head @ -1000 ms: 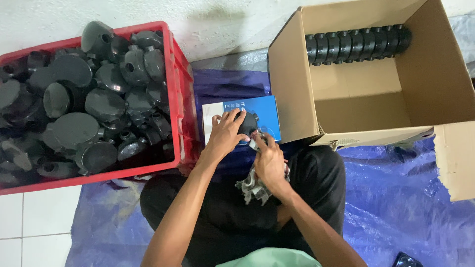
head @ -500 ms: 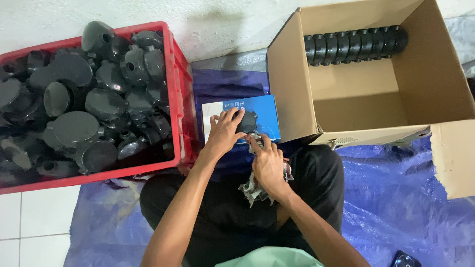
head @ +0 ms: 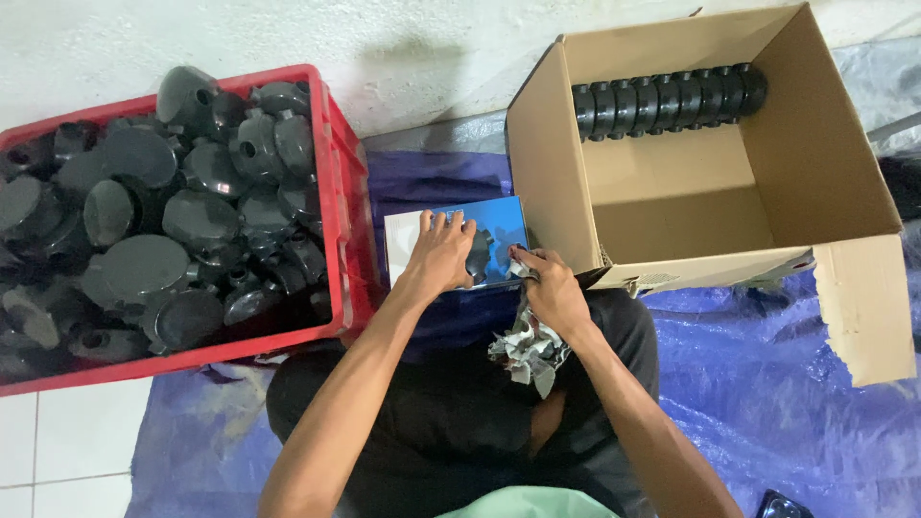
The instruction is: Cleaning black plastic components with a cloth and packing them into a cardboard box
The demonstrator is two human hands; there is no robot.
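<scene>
Black plastic was what the left hand (head: 443, 255) was spread over: a small round black fitting (head: 480, 255), held down by the fingers against a blue-and-white flat box (head: 504, 216) lying beneath the hand. A crumpled grey rag (head: 528, 343) was clenched in the right hand (head: 554, 293), its upper end pressed to the fitting's right edge, the rest hanging below the fist. The two hands were set close together, just short of touching. Exactly how much of the fitting was gripped could not be made out, since it was largely covered. Left of the left hand, a red crate (head: 347, 206) heaped with similar black fittings was seen. Beyond the right hand, an open cardboard box (head: 672, 216) was placed, with a row of black fittings (head: 669, 96) lined along its far wall. A blue tarpaulin (head: 767, 384) was spread underneath.
</scene>
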